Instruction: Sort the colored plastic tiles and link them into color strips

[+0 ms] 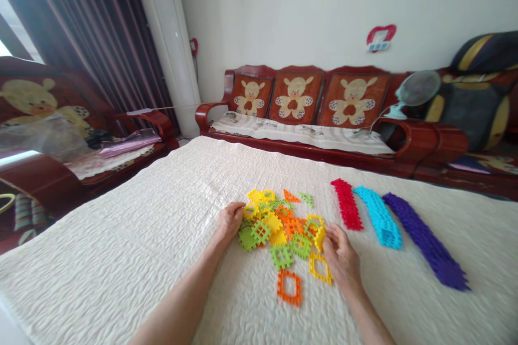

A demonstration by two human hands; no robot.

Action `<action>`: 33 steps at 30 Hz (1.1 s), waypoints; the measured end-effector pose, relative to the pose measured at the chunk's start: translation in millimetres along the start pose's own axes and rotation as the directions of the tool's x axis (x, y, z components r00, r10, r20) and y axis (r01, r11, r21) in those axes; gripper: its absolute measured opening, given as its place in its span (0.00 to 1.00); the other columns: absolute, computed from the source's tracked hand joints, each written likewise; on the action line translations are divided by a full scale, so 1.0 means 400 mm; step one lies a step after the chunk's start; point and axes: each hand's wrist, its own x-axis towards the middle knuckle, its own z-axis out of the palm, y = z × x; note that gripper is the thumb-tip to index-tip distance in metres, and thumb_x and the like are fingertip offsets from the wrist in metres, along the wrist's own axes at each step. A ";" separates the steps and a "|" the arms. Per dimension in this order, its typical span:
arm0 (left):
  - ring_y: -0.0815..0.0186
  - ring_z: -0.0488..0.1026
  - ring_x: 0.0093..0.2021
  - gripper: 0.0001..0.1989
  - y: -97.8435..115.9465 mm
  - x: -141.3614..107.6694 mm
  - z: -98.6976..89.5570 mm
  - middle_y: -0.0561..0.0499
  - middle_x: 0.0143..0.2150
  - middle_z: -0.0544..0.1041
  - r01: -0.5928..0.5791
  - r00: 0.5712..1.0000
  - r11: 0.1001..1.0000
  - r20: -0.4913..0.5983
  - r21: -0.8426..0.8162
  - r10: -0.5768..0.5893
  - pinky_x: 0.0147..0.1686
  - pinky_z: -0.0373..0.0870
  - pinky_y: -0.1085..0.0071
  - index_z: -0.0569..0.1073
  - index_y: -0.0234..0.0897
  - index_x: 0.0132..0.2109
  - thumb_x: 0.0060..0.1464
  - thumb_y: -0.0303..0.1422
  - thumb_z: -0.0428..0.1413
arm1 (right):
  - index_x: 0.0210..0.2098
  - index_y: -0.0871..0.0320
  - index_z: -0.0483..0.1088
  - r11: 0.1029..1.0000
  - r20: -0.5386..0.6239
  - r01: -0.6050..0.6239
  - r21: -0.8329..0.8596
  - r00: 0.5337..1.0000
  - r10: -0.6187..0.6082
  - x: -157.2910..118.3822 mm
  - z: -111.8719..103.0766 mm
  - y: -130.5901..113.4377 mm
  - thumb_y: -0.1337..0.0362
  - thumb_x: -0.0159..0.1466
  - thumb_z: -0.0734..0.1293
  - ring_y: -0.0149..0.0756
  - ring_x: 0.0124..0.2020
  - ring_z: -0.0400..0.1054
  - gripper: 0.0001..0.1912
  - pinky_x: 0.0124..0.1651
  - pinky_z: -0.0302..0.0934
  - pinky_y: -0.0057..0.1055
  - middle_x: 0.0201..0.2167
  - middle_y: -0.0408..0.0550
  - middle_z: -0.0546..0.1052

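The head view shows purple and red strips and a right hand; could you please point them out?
Purple strip (426, 243), head view: middle of its length.
Red strip (348, 205), head view: middle of its length.
Right hand (343, 253), head view: back of the hand.

Both bare forearms are slanting forward and apart. The left grip is holding its fingers curled; the right grip is bending inward.

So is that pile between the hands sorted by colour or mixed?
Mixed: the pile has yellow pieces, green pieces and orange pieces jumbled together between the left hand and right hand.
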 end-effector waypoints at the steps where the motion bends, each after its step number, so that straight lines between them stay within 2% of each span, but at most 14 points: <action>1: 0.66 0.74 0.36 0.12 0.004 -0.004 0.001 0.50 0.36 0.79 -0.038 0.999 0.999 0.020 0.010 0.038 0.40 0.68 0.71 0.78 0.38 0.37 0.49 0.26 0.50 | 0.50 0.59 0.63 0.999 0.003 0.025 -0.022 1.000 -0.025 -0.001 0.001 0.001 0.54 0.56 0.59 0.39 0.40 0.71 0.25 0.45 0.64 0.36 0.43 0.53 0.75; 3: 0.66 0.74 0.36 0.12 0.012 -0.007 0.002 0.50 0.37 0.79 -0.099 0.994 0.995 0.052 0.012 0.098 0.40 0.68 0.71 0.78 0.39 0.36 0.49 0.26 0.50 | 0.48 0.59 0.65 0.994 0.009 0.084 -0.071 0.996 -0.084 -0.004 0.002 -0.002 0.55 0.56 0.59 0.39 0.40 0.70 0.23 0.44 0.65 0.37 0.43 0.53 0.74; 6: 0.65 0.74 0.35 0.12 0.023 0.011 0.001 0.50 0.35 0.80 -0.097 0.990 0.995 0.105 0.031 0.093 0.39 0.68 0.71 0.79 0.39 0.35 0.48 0.27 0.51 | 0.46 0.58 0.67 0.976 0.026 0.169 -0.140 0.986 -0.167 -0.007 0.002 -0.008 0.56 0.57 0.58 0.40 0.42 0.69 0.21 0.46 0.64 0.37 0.43 0.53 0.74; 10: 0.64 0.74 0.32 0.12 0.043 0.080 0.005 0.49 0.32 0.80 -0.065 0.991 0.992 0.124 0.112 0.051 0.38 0.68 0.70 0.79 0.38 0.36 0.49 0.29 0.51 | 0.42 0.58 0.69 0.960 0.030 0.222 -0.172 0.975 -0.220 -0.007 0.003 -0.007 0.58 0.58 0.57 0.40 0.45 0.68 0.18 0.49 0.63 0.39 0.43 0.53 0.74; 13: 0.63 0.75 0.37 0.14 0.065 0.135 0.028 0.48 0.37 0.80 -0.134 0.983 0.980 0.143 0.146 0.113 0.41 0.68 0.68 0.78 0.38 0.39 0.50 0.28 0.49 | 0.41 0.57 0.69 0.955 0.035 0.239 -0.176 0.971 -0.237 -0.007 0.002 -0.004 0.59 0.58 0.57 0.40 0.45 0.68 0.16 0.50 0.63 0.39 0.43 0.52 0.74; 15: 0.62 0.74 0.44 0.15 0.082 0.161 0.055 0.46 0.44 0.78 -0.277 0.944 0.953 0.219 0.123 0.246 0.47 0.67 0.68 0.77 0.39 0.43 0.49 0.27 0.51 | 0.41 0.57 0.69 0.952 0.037 0.250 -0.178 0.968 -0.247 -0.007 0.001 -0.006 0.60 0.58 0.57 0.40 0.45 0.68 0.16 0.50 0.63 0.38 0.43 0.52 0.74; 17: 0.62 0.71 0.48 0.18 0.100 0.175 0.083 0.47 0.48 0.76 -0.420 0.866 0.905 0.329 0.073 0.376 0.51 0.64 0.68 0.75 0.40 0.46 0.45 0.27 0.55 | 0.40 0.57 0.69 0.950 0.035 0.256 -0.181 0.967 -0.254 -0.007 -0.001 -0.008 0.60 0.58 0.57 0.39 0.45 0.68 0.15 0.49 0.63 0.37 0.43 0.52 0.74; 19: 0.63 0.72 0.47 0.18 0.113 0.180 0.106 0.48 0.46 0.76 -0.480 0.807 0.877 0.411 0.036 0.424 0.51 0.64 0.69 0.76 0.42 0.45 0.43 0.29 0.57 | 0.40 0.57 0.69 0.949 0.036 0.257 -0.182 0.966 -0.255 -0.006 -0.001 -0.010 0.61 0.58 0.56 0.39 0.45 0.68 0.15 0.49 0.63 0.37 0.43 0.51 0.74; 20: 0.63 0.72 0.45 0.16 0.117 0.180 0.114 0.49 0.44 0.77 -0.478 0.799 0.878 0.433 0.036 0.417 0.50 0.64 0.70 0.77 0.42 0.43 0.43 0.30 0.58 | 0.40 0.56 0.69 0.949 0.037 0.256 -0.183 0.967 -0.254 -0.006 -0.001 -0.010 0.61 0.58 0.57 0.39 0.45 0.68 0.15 0.49 0.64 0.37 0.43 0.51 0.74; 24: 0.63 0.74 0.39 0.08 0.118 0.174 0.120 0.51 0.36 0.79 -0.410 0.838 0.912 0.402 0.018 0.369 0.46 0.66 0.71 0.78 0.43 0.34 0.42 0.35 0.58 | 0.40 0.56 0.69 0.953 0.043 0.251 -0.171 0.968 -0.247 -0.012 -0.001 -0.008 0.61 0.58 0.57 0.40 0.47 0.68 0.15 0.49 0.64 0.38 0.44 0.51 0.74; 28: 0.64 0.74 0.36 0.08 0.113 0.189 0.105 0.51 0.34 0.79 -0.370 0.847 0.922 0.367 -0.112 0.384 0.40 0.67 0.73 0.78 0.42 0.31 0.42 0.38 0.59 | 0.43 0.56 0.68 0.968 0.051 0.214 -0.130 0.976 -0.209 -0.018 -0.003 -0.021 0.59 0.59 0.57 0.39 0.44 0.69 0.16 0.41 0.66 0.33 0.43 0.52 0.75; 30: 0.64 0.74 0.36 0.09 0.106 0.216 0.096 0.49 0.34 0.79 -0.345 0.880 0.931 0.304 -0.119 0.365 0.37 0.67 0.74 0.78 0.40 0.31 0.44 0.39 0.57 | 0.46 0.56 0.66 0.971 -0.004 0.196 -0.137 0.980 -0.198 -0.001 -0.001 -0.035 0.59 0.60 0.58 0.39 0.42 0.70 0.17 0.39 0.66 0.32 0.42 0.52 0.75; 33: 0.65 0.74 0.33 0.13 0.072 0.268 0.085 0.49 0.31 0.79 -0.248 0.961 0.968 0.118 -0.026 0.249 0.34 0.66 0.75 0.78 0.38 0.32 0.49 0.40 0.52 | 0.46 0.57 0.66 0.947 -0.048 0.250 -0.203 0.963 -0.265 0.068 0.013 -0.053 0.61 0.59 0.58 0.39 0.43 0.69 0.17 0.42 0.64 0.33 0.43 0.53 0.74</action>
